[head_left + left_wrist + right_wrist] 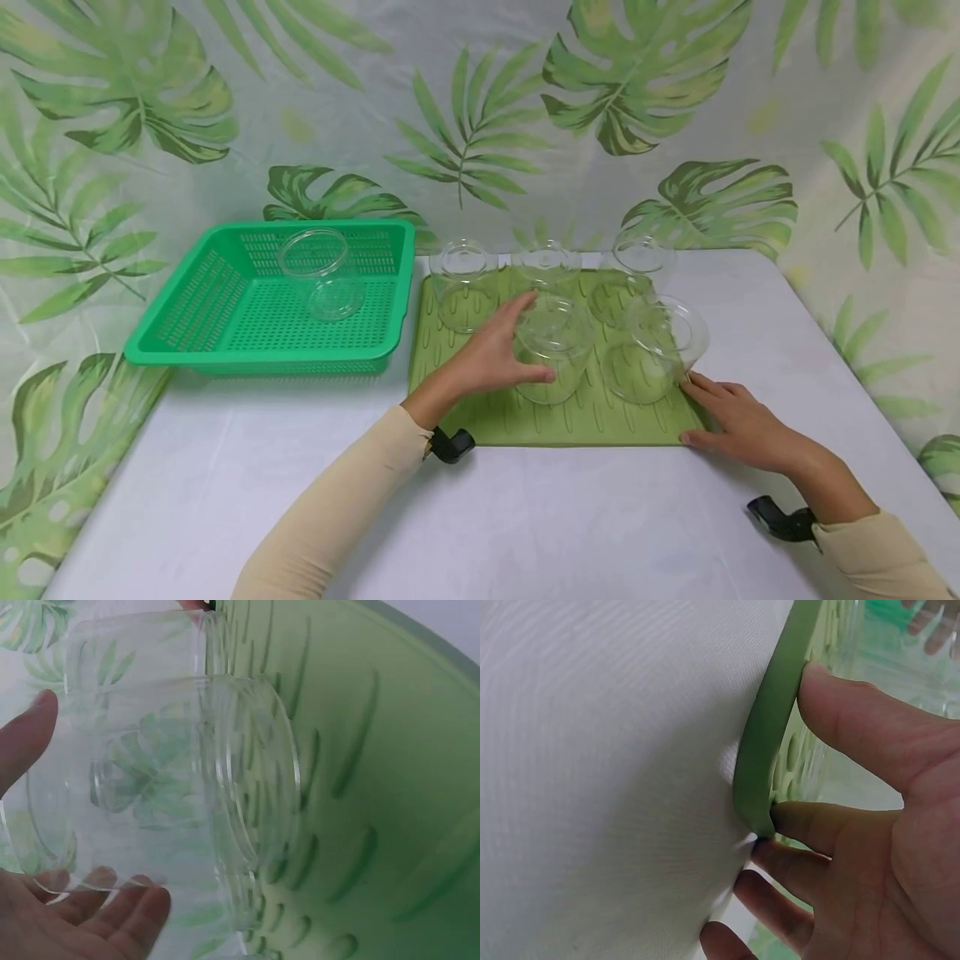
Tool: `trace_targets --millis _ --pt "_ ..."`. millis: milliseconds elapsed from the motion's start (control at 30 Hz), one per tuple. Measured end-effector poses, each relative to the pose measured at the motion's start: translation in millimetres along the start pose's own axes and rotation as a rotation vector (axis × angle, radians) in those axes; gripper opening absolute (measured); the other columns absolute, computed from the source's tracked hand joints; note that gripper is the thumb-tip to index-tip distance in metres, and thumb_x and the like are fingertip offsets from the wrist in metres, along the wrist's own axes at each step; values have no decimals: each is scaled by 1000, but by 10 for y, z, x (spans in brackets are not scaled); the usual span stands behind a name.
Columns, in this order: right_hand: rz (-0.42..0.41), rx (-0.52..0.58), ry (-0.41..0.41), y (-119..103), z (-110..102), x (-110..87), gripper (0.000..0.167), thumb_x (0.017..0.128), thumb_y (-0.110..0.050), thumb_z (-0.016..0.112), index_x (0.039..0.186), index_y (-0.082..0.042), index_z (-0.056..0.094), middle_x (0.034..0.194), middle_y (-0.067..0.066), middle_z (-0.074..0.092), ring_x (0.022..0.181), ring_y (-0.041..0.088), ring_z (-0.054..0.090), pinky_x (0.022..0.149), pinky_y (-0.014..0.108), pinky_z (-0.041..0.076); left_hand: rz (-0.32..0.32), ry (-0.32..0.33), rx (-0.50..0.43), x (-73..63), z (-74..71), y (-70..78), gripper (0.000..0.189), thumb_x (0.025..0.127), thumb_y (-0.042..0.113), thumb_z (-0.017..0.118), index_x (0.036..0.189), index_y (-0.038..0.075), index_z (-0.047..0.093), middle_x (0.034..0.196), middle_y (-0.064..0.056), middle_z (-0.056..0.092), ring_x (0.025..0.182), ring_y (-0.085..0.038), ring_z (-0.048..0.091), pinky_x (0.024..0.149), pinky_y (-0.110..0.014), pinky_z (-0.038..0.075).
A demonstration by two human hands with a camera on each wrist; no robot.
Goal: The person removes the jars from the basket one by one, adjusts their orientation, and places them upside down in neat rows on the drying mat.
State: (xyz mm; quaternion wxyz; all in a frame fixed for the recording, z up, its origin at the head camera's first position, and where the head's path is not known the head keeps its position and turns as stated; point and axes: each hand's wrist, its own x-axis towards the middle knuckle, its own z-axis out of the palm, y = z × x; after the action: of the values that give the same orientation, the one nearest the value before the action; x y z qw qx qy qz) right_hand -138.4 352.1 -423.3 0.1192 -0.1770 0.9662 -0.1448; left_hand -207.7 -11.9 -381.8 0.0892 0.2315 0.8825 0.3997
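A clear jar (553, 354) stands lipped end down at the front middle of the green ribbed mat (517, 429). My left hand (491, 350) is around its left side, thumb and fingers spread apart; in the left wrist view its fingertips (154, 904) lie right at the jar's wall. A second clear jar (637, 367) stands to the right. Beside that one, my right hand (738, 421) touches the mat's front right corner. The right wrist view has its thumb on the mat's front edge (769, 727) and the other fingers spread around the corner.
Three more clear jars, a left (467, 300), a middle (546, 262) and a right one (626, 287), line the mat's back. A green slotted basket (360, 354) holding another jar (333, 292) sits at the left. Leaf-patterned cloth (472, 125) hangs behind the white table (570, 525).
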Motion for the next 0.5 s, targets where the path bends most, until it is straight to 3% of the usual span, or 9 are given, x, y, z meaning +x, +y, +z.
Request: trace_targets --millis 267,367,500 --pt "-2 36 1 16 18 3 82 88 -37 73 146 9 39 152 34 34 128 54 35 95 71 39 -46 -17 86 -72 -99 131 119 73 41 87 161 21 9 167 -4 18 155 -27 19 122 -52 27" --pt "-4 33 8 16 24 -12 82 88 -38 73 146 9 39 152 34 34 128 54 35 95 71 40 -21 5 114 -180 -195 164 116 74 44 86 161 23 12 166 -4 21 155 -27 19 122 -53 28" --pt "-14 6 19 -1 10 -12 81 87 -36 73 145 9 41 151 34 36 127 53 37 94 70 41 50 56 96 -407 -367 182 101 79 38 83 158 20 23 162 -6 31 152 -28 27 120 -54 30"
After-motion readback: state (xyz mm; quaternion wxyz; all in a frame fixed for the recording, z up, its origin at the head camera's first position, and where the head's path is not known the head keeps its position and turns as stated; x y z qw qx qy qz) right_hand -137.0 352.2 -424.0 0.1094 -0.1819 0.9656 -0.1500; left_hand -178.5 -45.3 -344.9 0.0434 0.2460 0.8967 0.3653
